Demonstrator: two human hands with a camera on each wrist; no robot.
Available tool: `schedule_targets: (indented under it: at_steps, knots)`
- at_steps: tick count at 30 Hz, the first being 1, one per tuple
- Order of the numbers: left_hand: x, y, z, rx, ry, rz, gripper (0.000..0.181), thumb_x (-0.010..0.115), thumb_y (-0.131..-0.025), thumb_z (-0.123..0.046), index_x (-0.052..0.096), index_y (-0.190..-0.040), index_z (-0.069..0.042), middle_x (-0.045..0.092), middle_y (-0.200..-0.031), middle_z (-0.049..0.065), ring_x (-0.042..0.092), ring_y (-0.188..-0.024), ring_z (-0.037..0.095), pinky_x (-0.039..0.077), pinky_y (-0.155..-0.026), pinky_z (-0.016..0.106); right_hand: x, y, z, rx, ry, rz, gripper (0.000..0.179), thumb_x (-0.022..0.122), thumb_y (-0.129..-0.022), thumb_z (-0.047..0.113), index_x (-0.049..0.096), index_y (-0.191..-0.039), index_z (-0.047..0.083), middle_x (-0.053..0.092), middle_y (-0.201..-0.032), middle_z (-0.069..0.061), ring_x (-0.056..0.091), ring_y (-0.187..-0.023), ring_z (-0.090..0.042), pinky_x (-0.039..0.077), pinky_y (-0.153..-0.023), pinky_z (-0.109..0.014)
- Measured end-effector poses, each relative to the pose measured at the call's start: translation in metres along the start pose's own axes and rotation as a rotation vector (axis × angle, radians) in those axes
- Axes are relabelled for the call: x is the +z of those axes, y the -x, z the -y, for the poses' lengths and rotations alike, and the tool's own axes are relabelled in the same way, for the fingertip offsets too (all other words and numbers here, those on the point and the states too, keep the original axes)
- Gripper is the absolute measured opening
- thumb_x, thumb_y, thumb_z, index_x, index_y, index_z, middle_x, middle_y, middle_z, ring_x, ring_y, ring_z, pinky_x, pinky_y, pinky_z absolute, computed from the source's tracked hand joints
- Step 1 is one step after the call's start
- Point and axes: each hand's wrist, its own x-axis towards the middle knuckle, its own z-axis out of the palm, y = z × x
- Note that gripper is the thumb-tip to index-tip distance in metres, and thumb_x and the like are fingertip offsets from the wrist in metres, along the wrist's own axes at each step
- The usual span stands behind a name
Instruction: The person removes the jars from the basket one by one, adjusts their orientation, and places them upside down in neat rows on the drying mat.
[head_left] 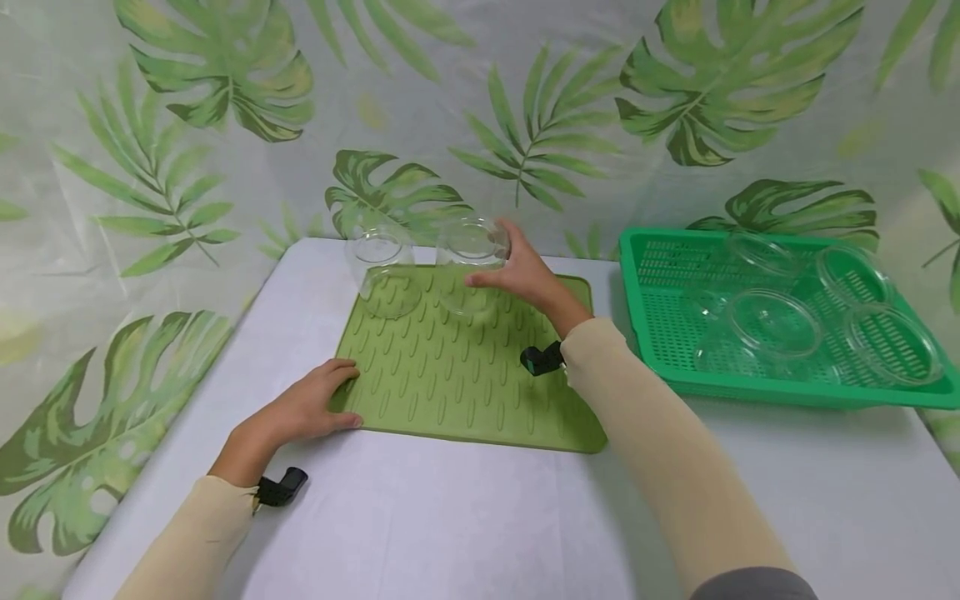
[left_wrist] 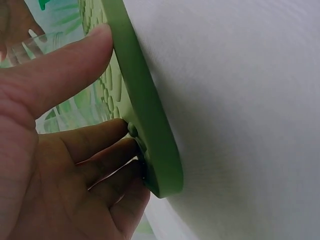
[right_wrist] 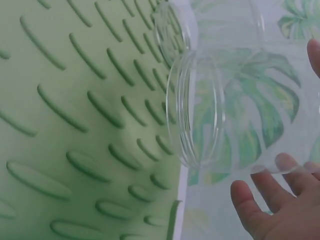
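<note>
My right hand (head_left: 517, 271) holds a clear glass (head_left: 461, 287), with the thumb on its near side and the fingers round its far side. In the right wrist view, the fingertips (right_wrist: 287, 161) lie along the glass's wall, and its rim is close to the ribbed green mat (right_wrist: 55, 110). A second clear glass (head_left: 390, 287) stands just left of it on the mat's far left part. My left hand (head_left: 311, 404) rests at the mat's near left corner. Its straight thumb (left_wrist: 75, 65) touches the front edge, and its loosely bent fingers touch the left edge.
A green plastic basket (head_left: 637, 308) with several clear glasses (head_left: 776, 325) inside stands to the right of the mat. White cloth (head_left: 450, 517) covers the table. Behind it hangs a leaf-printed curtain (head_left: 405, 125). Each wrist wears a small black camera (head_left: 285, 487).
</note>
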Motion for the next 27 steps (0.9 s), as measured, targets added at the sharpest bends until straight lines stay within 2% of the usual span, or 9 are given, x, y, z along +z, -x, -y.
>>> schedule_targets:
  at_steps: [5,13,21,27]
  knots:
    - [-0.001,0.000,-0.001,0.004,-0.007,-0.003,0.074,0.078,-0.084,-0.028,0.046,-0.141,0.009,0.040,-0.151,0.028,0.038,-0.139,0.050,0.036,-0.112,0.061,0.003,0.000,-0.001,0.019,-0.003,-0.002,0.110,0.084,-0.080,0.030,0.010,-0.160,0.016,0.029,-0.162,-0.010,0.029,-0.150,-0.032,0.035,-0.119,-0.051]
    - [-0.002,-0.003,-0.003,0.009,-0.011,-0.011,0.076,0.078,-0.084,-0.029,0.046,-0.142,0.008,0.039,-0.151,0.028,0.037,-0.139,0.050,0.036,-0.112,0.061,0.003,-0.002,-0.002,0.048,0.014,-0.018,0.109,0.083,-0.080,0.040,0.011,-0.160,0.021,0.030,-0.162,-0.007,0.030,-0.149,-0.031,0.037,-0.116,-0.052]
    - [0.000,-0.002,-0.002,0.006,0.004,0.000,0.074,0.078,-0.084,-0.027,0.046,-0.140,0.010,0.040,-0.150,0.029,0.037,-0.139,0.051,0.036,-0.112,0.061,0.012,-0.004,-0.009,0.064,0.009,-0.004,0.112,0.080,-0.081,0.044,0.003,-0.161,0.025,0.020,-0.166,-0.008,0.025,-0.152,-0.029,0.035,-0.118,-0.053]
    - [0.000,0.002,-0.001,0.003,-0.004,-0.007,0.074,0.078,-0.084,-0.028,0.046,-0.140,0.009,0.040,-0.150,0.028,0.038,-0.139,0.050,0.037,-0.112,0.061,0.022,-0.006,-0.012,0.063,0.018,-0.005,0.112,0.079,-0.082,0.045,0.002,-0.161,0.025,0.017,-0.167,-0.009,0.025,-0.153,-0.030,0.034,-0.119,-0.052]
